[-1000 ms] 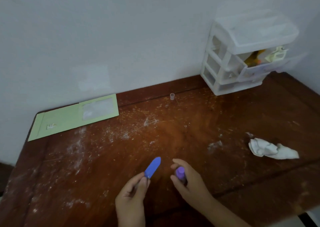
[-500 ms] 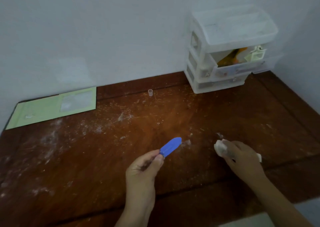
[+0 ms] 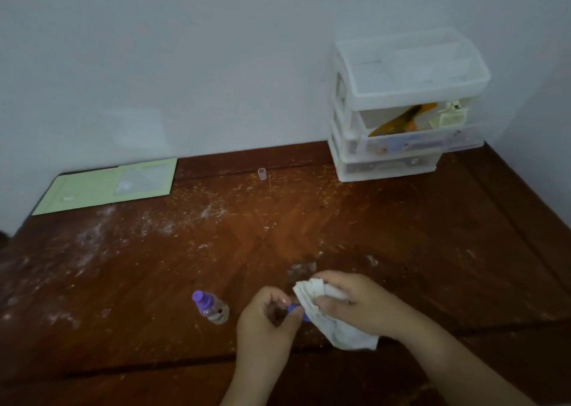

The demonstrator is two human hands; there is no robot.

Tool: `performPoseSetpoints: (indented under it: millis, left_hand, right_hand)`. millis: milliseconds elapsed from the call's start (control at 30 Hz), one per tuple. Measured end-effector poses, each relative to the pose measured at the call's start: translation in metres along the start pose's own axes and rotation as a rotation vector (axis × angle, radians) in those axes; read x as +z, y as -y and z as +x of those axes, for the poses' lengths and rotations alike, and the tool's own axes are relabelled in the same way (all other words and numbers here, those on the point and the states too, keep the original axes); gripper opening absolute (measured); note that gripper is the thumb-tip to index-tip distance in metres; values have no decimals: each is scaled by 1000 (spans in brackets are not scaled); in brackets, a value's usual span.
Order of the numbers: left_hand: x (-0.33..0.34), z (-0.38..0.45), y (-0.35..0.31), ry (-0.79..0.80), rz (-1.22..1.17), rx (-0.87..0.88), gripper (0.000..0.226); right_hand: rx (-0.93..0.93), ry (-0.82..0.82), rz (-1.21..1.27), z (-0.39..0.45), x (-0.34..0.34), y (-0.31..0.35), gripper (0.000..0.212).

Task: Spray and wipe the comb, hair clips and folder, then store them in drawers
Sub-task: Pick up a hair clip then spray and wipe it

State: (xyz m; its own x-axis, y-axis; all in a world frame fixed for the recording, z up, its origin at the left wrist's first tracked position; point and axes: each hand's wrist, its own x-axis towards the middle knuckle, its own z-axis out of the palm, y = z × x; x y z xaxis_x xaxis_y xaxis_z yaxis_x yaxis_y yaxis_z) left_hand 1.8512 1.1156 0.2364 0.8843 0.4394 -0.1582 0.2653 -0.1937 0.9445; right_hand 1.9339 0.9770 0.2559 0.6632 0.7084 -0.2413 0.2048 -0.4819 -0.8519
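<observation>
White cloth (image 3: pixel 336 322) in right hand (image 3: pixel 358 303) hides most of blue hair clip (image 3: pixel 295 309).

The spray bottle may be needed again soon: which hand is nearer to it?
Left. The left hand is just right of the spray bottle; the right hand, gripping the cloth, is farther right.

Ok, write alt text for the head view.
Two hands work near the front of a scuffed wooden table: the left hand pinches a blue clip while the right hand wraps a white cloth over it. A spray bottle stands left; a green folder and drawers sit behind.
</observation>
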Motion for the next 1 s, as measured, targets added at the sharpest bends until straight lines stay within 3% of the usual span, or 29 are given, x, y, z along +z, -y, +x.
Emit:
performPoseSetpoints:
  millis: [167, 400, 467, 533, 667, 767, 833, 1000]
  left_hand:
    - [3, -12, -5, 45, 49, -38, 43]
    - [6, -28, -28, 176, -196, -173, 46]
    - [2, -30, -35, 104, -205, -159, 47]
    - [-12, -22, -39, -68, -218, -128, 45]
    - [-21, -8, -40, -202, -386, -97, 38]
    - [10, -13, -41, -241, -508, -93, 37]
    - [25, -17, -39, -277, -538, -59, 37]
    - [38, -29, -28, -296, -322, 34, 46]
  right_hand:
    - [-4, 104, 111, -9, 4, -3, 16]
    - [-69, 50, 14, -43, -11, 7, 20]
    - [-36, -15, 21, -56, -25, 4, 15]
    - [22, -174, 7, -67, -42, -4, 16]
    - [152, -516, 436, -70, -55, -23, 13]
    - [71, -518, 699, -56, -31, -16, 16]
    - [12, -484, 809, -46, -14, -10, 30]
    - [-2, -410, 862, -31, 8, 5, 32]
